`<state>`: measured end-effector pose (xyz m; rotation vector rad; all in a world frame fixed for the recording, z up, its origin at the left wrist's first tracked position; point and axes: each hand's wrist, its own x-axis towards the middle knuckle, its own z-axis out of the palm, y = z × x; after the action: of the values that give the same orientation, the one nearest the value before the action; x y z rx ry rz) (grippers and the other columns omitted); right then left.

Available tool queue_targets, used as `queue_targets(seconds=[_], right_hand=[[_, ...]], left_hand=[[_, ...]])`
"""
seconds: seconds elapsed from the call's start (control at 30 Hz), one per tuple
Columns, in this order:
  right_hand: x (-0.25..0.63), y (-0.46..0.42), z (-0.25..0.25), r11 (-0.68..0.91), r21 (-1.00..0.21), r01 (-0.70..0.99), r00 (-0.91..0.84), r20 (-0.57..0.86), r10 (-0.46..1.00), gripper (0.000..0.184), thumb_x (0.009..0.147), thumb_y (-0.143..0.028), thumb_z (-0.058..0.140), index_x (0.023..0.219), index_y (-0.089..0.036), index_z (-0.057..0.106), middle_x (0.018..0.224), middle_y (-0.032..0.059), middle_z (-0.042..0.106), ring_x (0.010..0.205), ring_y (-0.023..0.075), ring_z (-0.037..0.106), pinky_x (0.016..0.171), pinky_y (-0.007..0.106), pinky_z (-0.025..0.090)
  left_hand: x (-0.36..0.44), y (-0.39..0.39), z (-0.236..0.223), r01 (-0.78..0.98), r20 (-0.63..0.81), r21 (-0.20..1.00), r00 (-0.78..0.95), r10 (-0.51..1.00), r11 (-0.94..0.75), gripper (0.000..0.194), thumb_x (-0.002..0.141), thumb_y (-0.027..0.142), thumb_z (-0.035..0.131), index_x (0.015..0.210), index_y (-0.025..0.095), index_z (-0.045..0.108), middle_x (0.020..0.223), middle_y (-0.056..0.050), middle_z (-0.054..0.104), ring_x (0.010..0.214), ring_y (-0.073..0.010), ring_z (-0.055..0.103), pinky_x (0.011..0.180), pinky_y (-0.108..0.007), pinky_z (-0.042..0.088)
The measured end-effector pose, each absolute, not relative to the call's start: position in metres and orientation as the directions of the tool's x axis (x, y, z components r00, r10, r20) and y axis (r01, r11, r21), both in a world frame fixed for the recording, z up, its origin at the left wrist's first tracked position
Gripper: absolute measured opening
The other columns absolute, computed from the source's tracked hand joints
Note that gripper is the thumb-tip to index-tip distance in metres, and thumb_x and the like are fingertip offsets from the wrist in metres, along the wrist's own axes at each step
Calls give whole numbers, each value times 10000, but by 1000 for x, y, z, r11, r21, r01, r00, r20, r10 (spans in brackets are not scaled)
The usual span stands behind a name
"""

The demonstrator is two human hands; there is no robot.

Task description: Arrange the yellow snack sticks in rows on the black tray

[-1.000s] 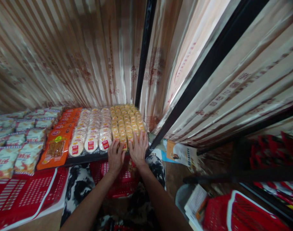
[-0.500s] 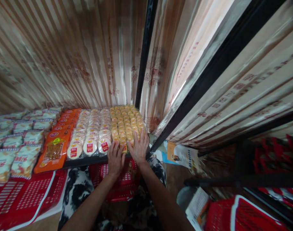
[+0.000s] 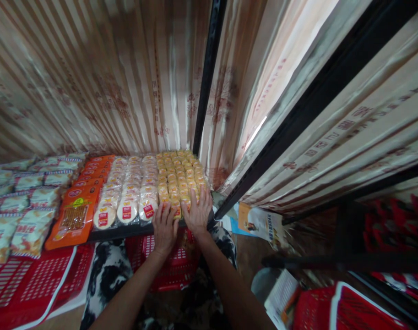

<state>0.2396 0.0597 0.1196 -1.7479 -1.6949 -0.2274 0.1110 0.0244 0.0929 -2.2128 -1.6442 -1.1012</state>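
Both my hands rest on the front end of a yellow pack of small round biscuits [image 3: 177,174] on a low black shelf [image 3: 126,232]. My left hand [image 3: 165,225] lies flat on the pack's near left corner, fingers stretched forward. My right hand [image 3: 197,211] presses flat on its near right part, fingers spread. Neither hand grips anything. Left of this pack lie clear packs of white round cakes with red labels [image 3: 129,192].
Orange snack bags [image 3: 78,204] and white bags [image 3: 19,215] fill the shelf further left. A red plastic basket [image 3: 174,261] sits under my arms, another [image 3: 335,307] at lower right. A black shelf post [image 3: 205,82] and a striped curtain [image 3: 92,78] rise behind.
My hands stay flat on the yellow biscuit pack and have hardly shifted. The view has drifted slightly.
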Motion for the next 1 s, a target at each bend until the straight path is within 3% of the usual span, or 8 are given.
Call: queue_targets(seconds=[0.47, 1.0], right_hand=[[239, 61, 118, 77, -317, 945, 132, 589, 797, 500, 835, -387, 496, 1287, -177, 453, 1463, 150, 243, 1350, 321, 124, 1019, 552, 203], [239, 60, 120, 60, -287, 956, 124, 582, 804, 493, 840, -398, 489, 1275, -167, 468, 1453, 156, 265, 1342, 323, 133, 1013, 541, 218]], left_hand=[[116, 27, 93, 890, 630, 301, 83, 772, -342, 401, 807, 190, 515, 1207, 207, 508, 1287, -113, 526, 1313, -290, 307, 1041, -533, 263], [120, 27, 100, 926, 626, 246, 74, 777, -286, 349, 818, 207, 509, 1163, 170, 547, 1271, -109, 545, 1310, -275, 316, 1065, -497, 250]])
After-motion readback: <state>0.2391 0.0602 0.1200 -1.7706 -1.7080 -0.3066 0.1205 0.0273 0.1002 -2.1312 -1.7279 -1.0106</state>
